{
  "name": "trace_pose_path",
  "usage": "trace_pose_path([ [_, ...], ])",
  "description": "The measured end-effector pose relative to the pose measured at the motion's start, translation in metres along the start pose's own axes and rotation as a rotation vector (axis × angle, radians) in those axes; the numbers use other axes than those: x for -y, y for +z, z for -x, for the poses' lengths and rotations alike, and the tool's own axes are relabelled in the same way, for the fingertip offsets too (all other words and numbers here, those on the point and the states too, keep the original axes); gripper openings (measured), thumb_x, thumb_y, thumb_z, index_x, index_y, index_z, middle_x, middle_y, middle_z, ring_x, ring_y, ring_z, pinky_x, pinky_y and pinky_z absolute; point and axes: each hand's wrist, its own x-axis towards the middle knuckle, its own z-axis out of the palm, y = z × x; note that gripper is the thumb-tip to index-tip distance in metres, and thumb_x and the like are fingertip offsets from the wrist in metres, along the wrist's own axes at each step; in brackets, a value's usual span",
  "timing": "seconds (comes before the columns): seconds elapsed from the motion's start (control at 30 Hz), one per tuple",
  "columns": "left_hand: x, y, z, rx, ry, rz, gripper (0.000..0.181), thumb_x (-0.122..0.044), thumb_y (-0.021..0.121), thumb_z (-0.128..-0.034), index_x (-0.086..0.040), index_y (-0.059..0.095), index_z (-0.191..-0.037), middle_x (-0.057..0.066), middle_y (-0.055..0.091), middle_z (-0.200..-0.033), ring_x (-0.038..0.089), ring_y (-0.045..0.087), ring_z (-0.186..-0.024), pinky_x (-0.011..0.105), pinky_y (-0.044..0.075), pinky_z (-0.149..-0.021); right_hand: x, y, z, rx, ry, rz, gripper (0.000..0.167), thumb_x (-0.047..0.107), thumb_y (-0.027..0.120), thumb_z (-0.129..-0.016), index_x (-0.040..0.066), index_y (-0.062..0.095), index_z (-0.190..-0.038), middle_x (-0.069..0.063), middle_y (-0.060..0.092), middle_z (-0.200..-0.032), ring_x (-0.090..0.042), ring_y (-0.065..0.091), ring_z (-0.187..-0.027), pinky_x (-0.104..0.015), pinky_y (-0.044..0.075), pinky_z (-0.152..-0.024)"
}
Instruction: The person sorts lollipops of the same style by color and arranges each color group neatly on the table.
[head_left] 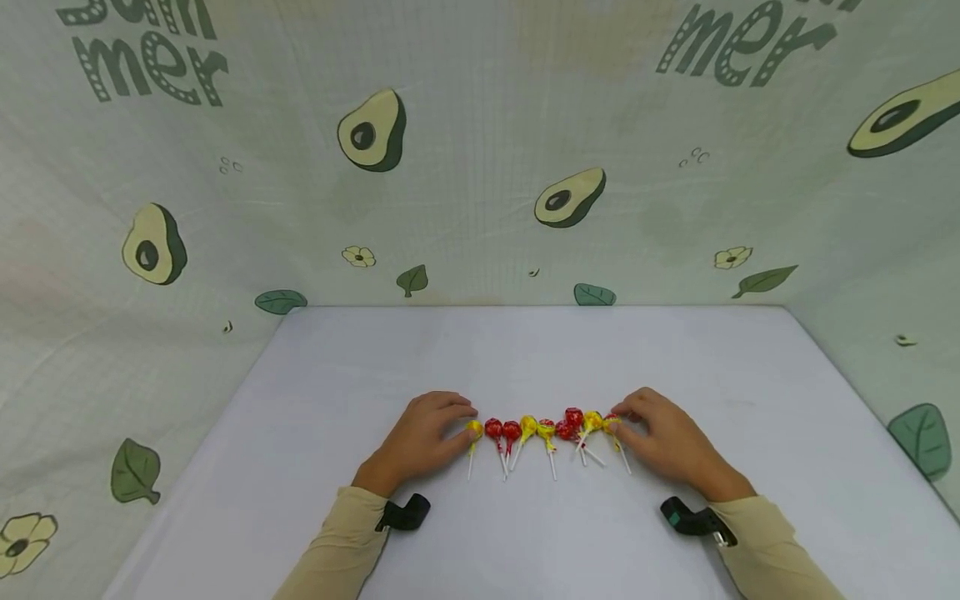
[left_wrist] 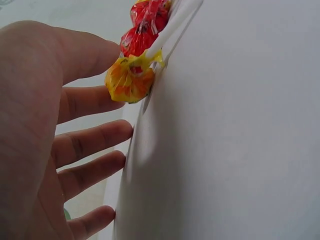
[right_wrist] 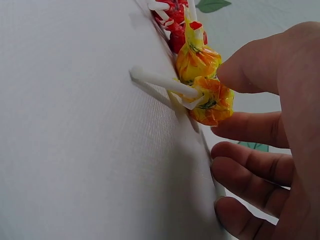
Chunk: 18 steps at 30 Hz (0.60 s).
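Several wrapped lollipops, red and yellow with white sticks, lie in a row on the white table. At the left end, my left hand (head_left: 429, 435) pinches the head of a yellow lollipop (left_wrist: 130, 82) between thumb and index finger; the other fingers are spread, their tips at the table. A yellow-orange lollipop (right_wrist: 214, 104) ends the row on the right, its head between the thumb and index finger of my right hand (head_left: 666, 435). Between the hands lie red lollipops (head_left: 512, 431), yellow ones (head_left: 528, 427) and a tight cluster with crossing sticks near the right hand.
The white tabletop (head_left: 540, 542) stretches around the row to its back edge. Behind and beside it hangs a pale cloth (head_left: 465, 125) printed with avocados and leaves. Black camera mounts (head_left: 405, 512) sit on both wrists, over beige sleeves (head_left: 337, 533).
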Motion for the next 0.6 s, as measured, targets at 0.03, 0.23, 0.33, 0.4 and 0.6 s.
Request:
trace_pose_path([
  [0.03,-0.0010,0.0002,0.0001,-0.001,0.005,0.003,0.032,-0.037,0.070,-0.0930,-0.017,0.075,-0.116,-0.001,0.066,-0.123,0.020,0.056,-0.120,0.045,0.042,-0.103,-0.0006,0.0005,0.0002,0.000,-0.001,0.000,0.012,0.024,0.073,-0.091,0.017,0.073,-0.101,0.005,0.060,-0.100,-0.014,0.054,-0.089,-0.041,0.048,-0.077],
  [0.23,-0.0044,0.0001,-0.0019,0.002,0.010,-0.015,0.032,-0.037,0.069,-0.0930,-0.016,0.075,-0.116,-0.001,0.066,-0.121,0.019,0.057,-0.119,0.043,0.044,-0.102,-0.0022,0.0013,0.0002,0.009,0.009,0.002,0.011,0.025,0.074,-0.089,0.019,0.072,-0.098,0.004,0.059,-0.101,-0.014,0.053,-0.089,-0.041,0.048,-0.077],
  [0.33,-0.0059,-0.0009,-0.0021,0.008,0.000,-0.017,0.032,-0.037,0.069,-0.0931,-0.016,0.075,-0.116,-0.001,0.066,-0.121,0.019,0.057,-0.119,0.044,0.044,-0.102,-0.0020,0.0016,0.0002,0.015,0.015,0.005,0.012,0.024,0.075,-0.088,0.018,0.073,-0.099,0.004,0.059,-0.102,-0.015,0.053,-0.090,-0.041,0.049,-0.078],
  [0.4,-0.0065,-0.0015,-0.0018,0.010,-0.002,-0.018,0.032,-0.038,0.069,-0.0933,-0.015,0.075,-0.116,-0.001,0.066,-0.121,0.019,0.057,-0.119,0.044,0.044,-0.102,-0.0017,0.0015,0.0001,0.016,0.014,0.007,0.014,0.024,0.076,-0.088,0.017,0.073,-0.099,0.003,0.059,-0.102,-0.015,0.054,-0.090,-0.042,0.049,-0.078],
  [0.6,-0.0066,-0.0015,-0.0007,0.007,-0.006,-0.031,0.031,-0.038,0.070,-0.0929,-0.016,0.075,-0.115,-0.001,0.066,-0.121,0.019,0.057,-0.119,0.044,0.044,-0.102,-0.0011,0.0022,0.0002,0.017,0.015,0.018,0.015,0.022,0.076,-0.087,0.016,0.073,-0.100,0.003,0.059,-0.102,-0.015,0.054,-0.090,-0.042,0.049,-0.079],
])
